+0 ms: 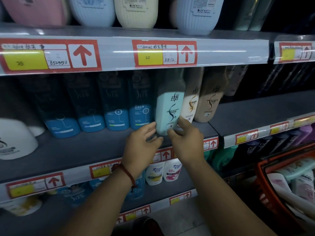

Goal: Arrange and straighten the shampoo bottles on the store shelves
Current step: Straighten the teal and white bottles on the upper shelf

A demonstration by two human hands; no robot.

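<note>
While I am watching through the head camera, both hands are working at the mint bottle [170, 108], which is standing on the middle shelf [95, 149] between the dark blue bottles [117, 108] and the cream bottle [190, 103]. The left hand [143, 140] is cupping its lower left edge with curled fingers. The right hand [185, 142] is pinching the lower right corner, thumb on the front and forefinger running up the side. The bottle is touching the cream bottle near the shoulder and seems to be tilting slightly toward it, though the wide lens is bending everything, so I am not trusting that fully. I am judging this as a straightening step under way. What is worrying me is the low grip: any twist or push is acting far below the tall top, so the bottle could tip into the cream bottle and knock it against the tan bottle [209, 101] beside it. Sliding it left too hard is risking a bump into the nearest dark blue one. A forward fall is looking less likely, since the base is sitting back from the shelf's front edge.
</note>
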